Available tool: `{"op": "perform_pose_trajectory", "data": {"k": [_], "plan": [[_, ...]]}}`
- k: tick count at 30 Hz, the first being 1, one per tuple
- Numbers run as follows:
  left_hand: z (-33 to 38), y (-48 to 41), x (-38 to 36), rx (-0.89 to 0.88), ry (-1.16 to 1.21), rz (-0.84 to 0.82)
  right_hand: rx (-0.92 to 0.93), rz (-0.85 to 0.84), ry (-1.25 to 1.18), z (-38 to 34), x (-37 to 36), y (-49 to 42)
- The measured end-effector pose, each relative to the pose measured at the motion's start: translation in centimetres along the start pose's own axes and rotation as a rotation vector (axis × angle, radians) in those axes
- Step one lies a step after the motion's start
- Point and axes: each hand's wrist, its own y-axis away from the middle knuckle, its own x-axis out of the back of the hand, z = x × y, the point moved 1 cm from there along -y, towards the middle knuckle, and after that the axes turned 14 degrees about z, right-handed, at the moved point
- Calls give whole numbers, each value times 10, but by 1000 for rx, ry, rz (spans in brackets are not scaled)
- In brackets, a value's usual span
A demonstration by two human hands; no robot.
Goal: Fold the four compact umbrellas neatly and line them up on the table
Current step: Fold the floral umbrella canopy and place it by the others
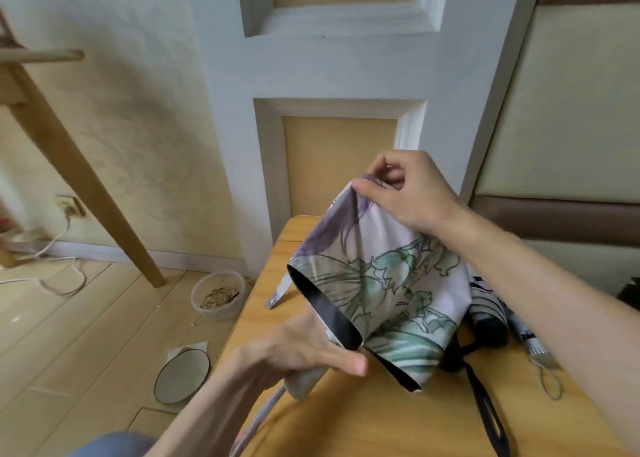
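Both hands hold a floral umbrella (377,280) up above the wooden desk (346,418). The right hand (405,193) pinches the top of the pale canopy, its fingers (362,190) closed tight on a gathered fold of fabric. The left hand (304,345) grips the lower edge, thumb pressed against the black lining where the canopy turns over, the other fingers curled beneath the cloth. Behind the canopy a dark striped umbrella (488,314) lies on the desk, partly hidden, with a black strap (485,408) trailing toward the near edge. On the floor to the left sit a plastic bowl (218,295) and a round plate (181,375).
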Motion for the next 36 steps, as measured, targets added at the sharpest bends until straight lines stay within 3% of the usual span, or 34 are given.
{"op": "perform_pose_trajectory", "data": {"k": [5, 10, 13, 18, 21, 23, 28, 32, 36], "plan": [[-5, 2, -20, 138, 175, 106, 25, 117, 363, -3, -24, -8], [-3, 3, -14, 204, 271, 201, -14, 87, 305, 1, -20, -16], [-1, 2, -12, 279, 384, 236, -48, -52, 254, 3, -8, -19], [-1, 2, -3, 344, 558, 209, -203, -449, 240, -1, 13, -13], [0, 3, -1, 354, 599, 168, -232, -510, 330, -1, 15, -14], [4, 5, -1, 333, 574, 131, -241, -493, 394, -2, 10, -13], [6, 8, -4, 149, 245, 145, -213, -325, 491, -10, 1, -3], [7, 12, 1, 162, 254, 114, -254, -174, 471, -9, 0, 0], [9, 9, 7, 145, 222, 136, -334, -124, 336, 1, 3, -2]]}}
